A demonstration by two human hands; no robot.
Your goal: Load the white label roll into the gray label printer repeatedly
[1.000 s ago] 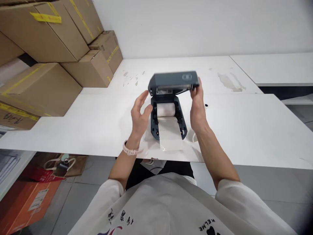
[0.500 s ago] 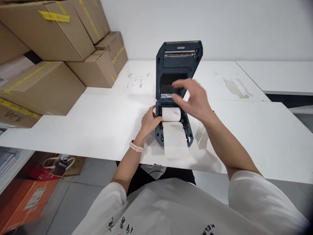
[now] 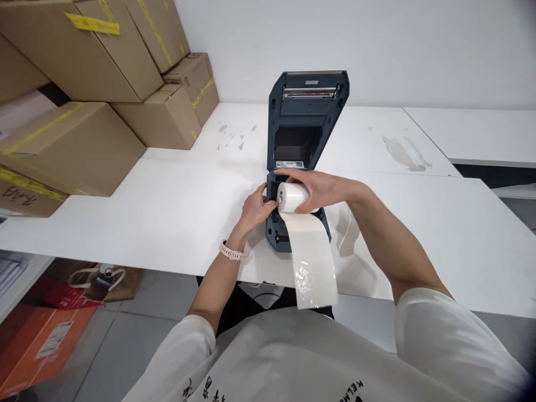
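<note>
A dark grey label printer (image 3: 307, 120) stands on the white table (image 3: 167, 218) with its lid swung fully up. My right hand (image 3: 324, 190) is closed round a white paper roll (image 3: 291, 197), lifted just above the printer's bay. A long strip of paper (image 3: 314, 262) trails from the roll toward me, past the table's front edge. My left hand (image 3: 255, 209) rests against the printer's left side, fingers curled at the edge of the roll bay.
Brown cardboard boxes (image 3: 96, 106) with yellow tape are stacked at the table's left and back left. A second white table (image 3: 481, 134) adjoins at the right. Under the table at the left lie an orange box (image 3: 37, 346) and a bag (image 3: 103, 279).
The lid went from half raised to fully open. My right hand left the lid, reached into the bay and lifted the roll out, pulling the paper strip longer. My left hand settled on the printer's side.
</note>
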